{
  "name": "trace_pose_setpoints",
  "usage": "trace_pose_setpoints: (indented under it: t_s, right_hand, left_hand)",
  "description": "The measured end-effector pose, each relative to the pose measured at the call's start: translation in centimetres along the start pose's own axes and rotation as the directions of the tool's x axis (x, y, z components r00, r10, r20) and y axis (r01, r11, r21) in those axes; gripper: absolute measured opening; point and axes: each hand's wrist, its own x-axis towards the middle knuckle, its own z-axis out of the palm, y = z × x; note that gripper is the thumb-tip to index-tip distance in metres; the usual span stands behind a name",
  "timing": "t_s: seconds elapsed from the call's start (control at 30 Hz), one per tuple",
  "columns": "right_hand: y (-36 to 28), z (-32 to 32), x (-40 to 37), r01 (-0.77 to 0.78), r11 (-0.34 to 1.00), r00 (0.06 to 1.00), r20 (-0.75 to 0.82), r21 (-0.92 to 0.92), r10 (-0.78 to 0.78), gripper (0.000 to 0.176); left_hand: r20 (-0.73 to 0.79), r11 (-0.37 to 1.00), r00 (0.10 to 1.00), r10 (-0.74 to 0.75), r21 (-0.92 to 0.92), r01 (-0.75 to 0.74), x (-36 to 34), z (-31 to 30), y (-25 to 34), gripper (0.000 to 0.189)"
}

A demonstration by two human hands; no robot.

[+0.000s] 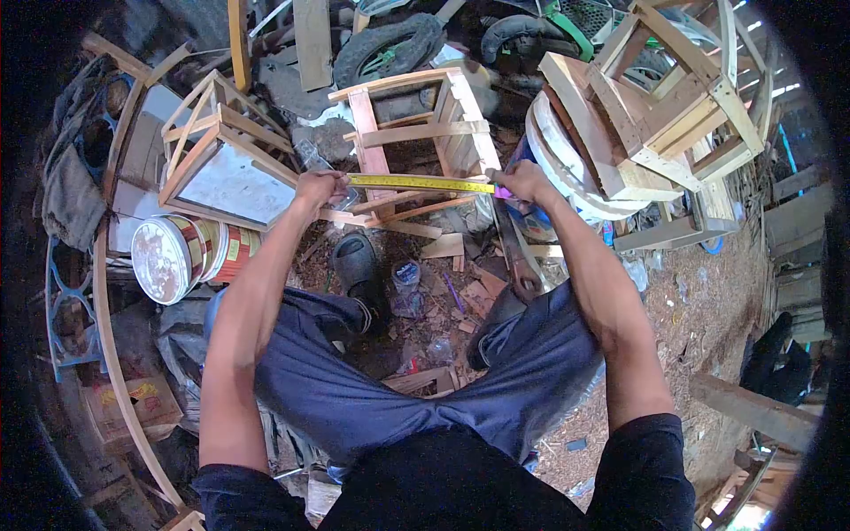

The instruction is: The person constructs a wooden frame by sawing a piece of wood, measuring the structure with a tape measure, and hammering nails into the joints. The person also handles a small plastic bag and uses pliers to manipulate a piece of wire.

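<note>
A yellow tape measure (421, 183) is stretched nearly level between my two hands. My left hand (323, 188) is closed on its left end. My right hand (529, 182) grips the other end, where a bit of pink shows at the fingers. Just beyond the blade stands a small wooden frame (423, 137) of pale, unpainted slats, and the blade overlaps its near side in this view. Both forearms reach forward over my bent knees.
A wooden frame with a white panel (232, 184) and a paint bucket (168, 257) are at left. More wooden frames (664, 115) rest on a large white tub (567, 150) at right. Wood offcuts (482, 292) litter the ground between my feet; a tire (390, 49) lies behind.
</note>
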Motion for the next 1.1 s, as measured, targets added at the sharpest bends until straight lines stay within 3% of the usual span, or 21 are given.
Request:
trace_pose_setpoints:
  t_s: [0.07, 0.17, 0.23, 0.4, 0.5, 0.67, 0.8, 0.87, 1.0, 1.1]
  right_hand:
    - [-0.7, 0.0, -0.4, 0.024, 0.997, 0.999, -0.030, -0.070, -0.026, 0.071]
    - [-1.3, 0.8, -0.3, -0.030, 0.998, 0.999, -0.040, 0.056, 0.032, 0.072]
    - [-1.4, 1.0, -0.1, 0.065, 0.998, 0.996, -0.052, -0.023, -0.066, 0.072]
    - [-1.8, 0.7, -0.6, -0.031, 0.993, 0.998, 0.053, 0.115, 0.025, 0.076]
    - [-1.5, 1.1, 0.0, -0.036, 0.992, 0.997, 0.068, 0.119, 0.028, 0.074]
    - [-1.2, 0.6, -0.9, 0.126, 0.990, 0.986, 0.104, 0.056, -0.131, 0.056]
    - [-1.9, -0.1, -1.3, 0.084, 0.995, 0.988, 0.127, 0.048, -0.090, 0.055]
    - [-1.9, 0.0, -1.1, 0.102, 0.994, 0.992, 0.071, 0.044, -0.105, 0.055]
    - [-2.2, -0.2, -0.7, 0.113, 0.991, 0.993, -0.016, -0.075, -0.115, 0.056]
    - [-3.3, -1.0, -1.5, 0.038, 0.990, 0.997, -0.068, -0.139, -0.047, 0.063]
  left_hand:
    - [0.015, 0.995, 1.000, -0.010, 0.096, 0.008, -0.4, -0.1, 0.3, 0.019]
    - [-0.003, 0.999, 1.000, -0.022, 0.040, 0.022, -1.2, 0.7, 0.2, 0.022]
    - [0.005, 0.999, 1.000, -0.013, 0.040, 0.012, -1.5, 0.9, 0.2, 0.023]
    - [0.074, 1.000, 0.997, -0.024, 0.015, 0.022, -1.1, 0.1, 0.1, 0.023]
    - [0.084, 0.996, 0.996, -0.016, 0.089, 0.008, -0.3, -0.2, -0.1, 0.021]
    - [0.074, 0.996, 0.997, 0.001, 0.093, -0.008, -0.9, 0.3, 0.2, 0.021]
    - [0.014, 0.996, 1.000, 0.026, 0.087, -0.027, -1.3, 0.6, 0.3, 0.020]
    - [0.089, 0.993, 0.996, 0.001, 0.116, -0.012, -1.1, 0.1, 0.5, 0.020]
    - [0.034, 0.986, 0.999, -0.002, 0.167, -0.004, -1.6, 0.2, 0.8, 0.019]
    - [0.047, 0.987, 0.999, 0.010, 0.160, -0.017, -1.0, 0.0, 0.7, 0.019]
